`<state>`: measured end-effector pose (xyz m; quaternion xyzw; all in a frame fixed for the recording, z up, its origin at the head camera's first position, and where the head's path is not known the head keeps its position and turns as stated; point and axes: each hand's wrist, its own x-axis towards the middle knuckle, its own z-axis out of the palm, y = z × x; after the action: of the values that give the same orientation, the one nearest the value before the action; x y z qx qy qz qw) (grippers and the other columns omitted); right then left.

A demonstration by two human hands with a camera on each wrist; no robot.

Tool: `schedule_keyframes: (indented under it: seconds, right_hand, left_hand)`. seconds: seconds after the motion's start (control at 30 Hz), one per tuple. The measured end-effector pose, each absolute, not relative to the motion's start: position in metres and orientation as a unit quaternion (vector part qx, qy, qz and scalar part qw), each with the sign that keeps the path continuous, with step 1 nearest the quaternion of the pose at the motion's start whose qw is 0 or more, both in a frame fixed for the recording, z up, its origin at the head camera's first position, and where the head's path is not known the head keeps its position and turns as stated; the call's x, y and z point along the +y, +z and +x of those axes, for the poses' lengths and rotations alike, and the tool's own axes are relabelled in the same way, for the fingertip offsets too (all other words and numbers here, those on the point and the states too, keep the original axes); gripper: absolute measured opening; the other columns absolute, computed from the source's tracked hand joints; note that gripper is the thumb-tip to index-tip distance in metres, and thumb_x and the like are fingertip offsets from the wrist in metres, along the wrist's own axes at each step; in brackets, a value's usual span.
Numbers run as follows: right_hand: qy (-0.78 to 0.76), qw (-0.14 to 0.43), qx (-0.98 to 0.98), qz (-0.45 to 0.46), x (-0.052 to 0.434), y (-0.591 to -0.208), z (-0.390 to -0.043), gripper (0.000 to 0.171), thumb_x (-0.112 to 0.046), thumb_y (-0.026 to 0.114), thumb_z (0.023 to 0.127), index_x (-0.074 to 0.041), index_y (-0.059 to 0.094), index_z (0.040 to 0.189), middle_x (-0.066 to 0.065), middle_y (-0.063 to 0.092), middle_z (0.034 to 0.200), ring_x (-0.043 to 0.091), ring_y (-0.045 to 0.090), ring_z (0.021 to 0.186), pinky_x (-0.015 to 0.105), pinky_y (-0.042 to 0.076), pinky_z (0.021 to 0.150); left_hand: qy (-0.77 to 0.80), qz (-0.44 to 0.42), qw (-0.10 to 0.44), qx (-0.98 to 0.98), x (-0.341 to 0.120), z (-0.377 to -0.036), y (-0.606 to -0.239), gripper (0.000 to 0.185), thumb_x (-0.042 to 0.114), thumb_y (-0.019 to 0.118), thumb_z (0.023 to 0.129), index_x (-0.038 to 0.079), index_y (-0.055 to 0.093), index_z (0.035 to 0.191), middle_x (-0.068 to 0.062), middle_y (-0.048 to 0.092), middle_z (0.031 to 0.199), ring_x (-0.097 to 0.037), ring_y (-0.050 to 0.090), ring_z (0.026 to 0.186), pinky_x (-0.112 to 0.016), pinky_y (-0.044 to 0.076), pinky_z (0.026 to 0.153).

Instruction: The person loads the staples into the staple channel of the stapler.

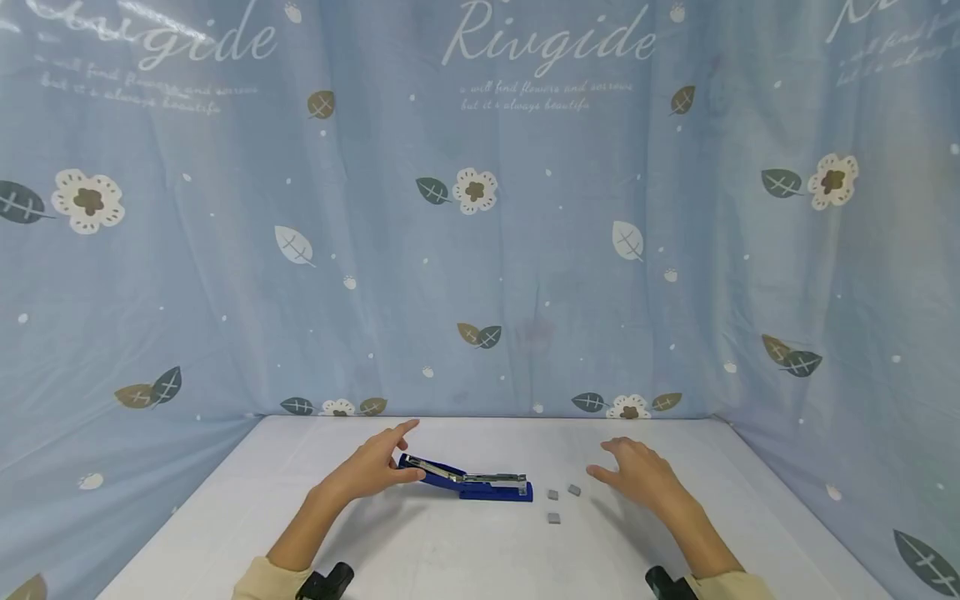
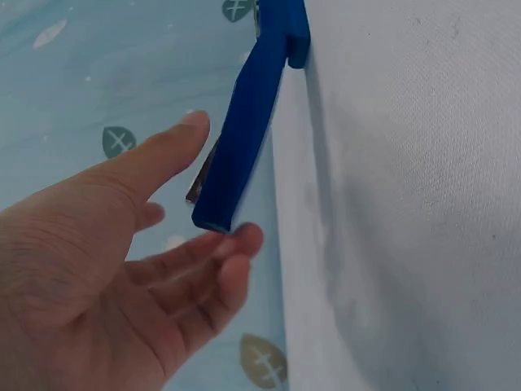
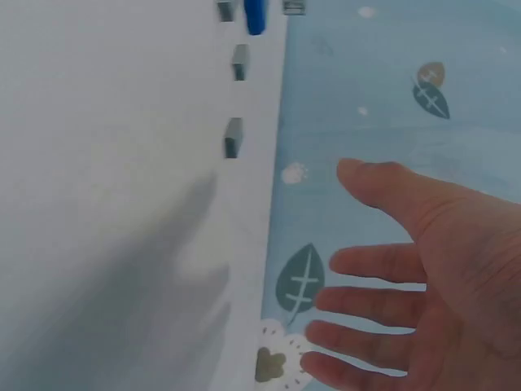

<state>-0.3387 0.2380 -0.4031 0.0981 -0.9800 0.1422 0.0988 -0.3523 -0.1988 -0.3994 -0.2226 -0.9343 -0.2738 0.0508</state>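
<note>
A blue stapler (image 1: 471, 484) lies unfolded on the white table (image 1: 450, 550), its top arm (image 2: 244, 122) raised toward the left. My left hand (image 1: 372, 468) is at that raised end with straight fingers. The thumb (image 2: 163, 155) and fingertips (image 2: 240, 244) lie on either side of the arm's tip, the fingertips touching it without curling round. My right hand (image 1: 636, 473) hovers open over the table to the right and holds nothing. Three small grey staple blocks (image 1: 554, 517) lie between the stapler and the right hand, also seen as staple blocks (image 3: 234, 137) in the right wrist view.
A blue flowered cloth (image 1: 480, 250) hangs as a backdrop behind the table and along both sides. The table's back edge (image 1: 487, 417) meets the cloth just beyond the hands.
</note>
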Motion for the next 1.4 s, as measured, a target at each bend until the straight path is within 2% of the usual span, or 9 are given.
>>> schedule_keyframes:
  seconds: [0.2, 0.47, 0.7, 0.87, 1.0, 1.4]
  right_hand:
    - [0.170, 0.093, -0.976, 0.099, 0.235, -0.401, -0.344, 0.056, -0.046, 0.071, 0.086, -0.001, 0.068, 0.120, 0.018, 0.068, 0.121, 0.039, 0.065, 0.108, 0.057, 0.052, 0.087]
    - [0.191, 0.088, -0.972, 0.102, 0.229, -0.412, -0.346, 0.046, -0.041, 0.074, 0.085, -0.002, 0.072, 0.110, 0.014, 0.073, 0.109, 0.032, 0.069, 0.099, 0.052, 0.054, 0.084]
    - [0.237, 0.064, -0.965, 0.091, 0.225, -0.417, -0.348, 0.038, -0.034, 0.078, 0.082, -0.005, 0.073, 0.107, 0.005, 0.073, 0.097, 0.020, 0.067, 0.088, 0.043, 0.055, 0.077]
    - [0.246, 0.065, -0.962, 0.094, 0.224, -0.420, -0.347, 0.034, -0.027, 0.082, 0.078, -0.006, 0.074, 0.104, -0.002, 0.069, 0.083, 0.012, 0.060, 0.075, 0.034, 0.050, 0.067]
    - [0.257, 0.059, -0.960, 0.094, 0.223, -0.422, -0.348, 0.032, -0.023, 0.084, 0.075, -0.007, 0.075, 0.101, -0.004, 0.066, 0.078, 0.011, 0.055, 0.072, 0.031, 0.046, 0.065]
    - [0.270, 0.052, -0.958, 0.083, 0.217, -0.435, -0.350, 0.017, -0.016, 0.084, 0.073, -0.011, 0.074, 0.087, -0.004, 0.063, 0.072, 0.012, 0.053, 0.067, 0.029, 0.044, 0.062]
  left_hand:
    - [-0.302, -0.246, 0.051, -0.920, -0.202, -0.356, -0.404, 0.063, 0.027, 0.076, 0.086, 0.008, 0.050, 0.140, -0.014, 0.064, 0.110, -0.010, 0.057, 0.069, -0.022, 0.047, 0.059]
    - [-0.348, -0.269, 0.049, -0.897, -0.211, -0.363, -0.412, 0.041, 0.028, 0.074, 0.088, 0.011, 0.064, 0.123, -0.016, 0.067, 0.111, -0.009, 0.059, 0.073, -0.023, 0.048, 0.059]
    - [-0.398, -0.253, 0.023, -0.881, -0.219, -0.370, -0.425, 0.043, 0.030, 0.074, 0.088, 0.005, 0.065, 0.122, -0.014, 0.067, 0.113, -0.009, 0.065, 0.079, -0.024, 0.052, 0.064]
    - [-0.447, -0.238, -0.008, -0.863, -0.220, -0.371, -0.428, 0.044, 0.027, 0.073, 0.089, 0.000, 0.063, 0.123, -0.016, 0.066, 0.112, -0.012, 0.066, 0.080, -0.025, 0.054, 0.067]
    - [-0.472, -0.228, -0.024, -0.851, -0.220, -0.371, -0.429, 0.045, 0.025, 0.072, 0.090, -0.002, 0.062, 0.124, -0.018, 0.066, 0.112, -0.013, 0.067, 0.082, -0.025, 0.054, 0.069]
    - [-0.505, -0.213, -0.028, -0.836, -0.216, -0.366, -0.428, 0.043, 0.020, 0.071, 0.091, -0.004, 0.060, 0.124, -0.019, 0.064, 0.114, -0.022, 0.068, 0.089, -0.026, 0.055, 0.070]
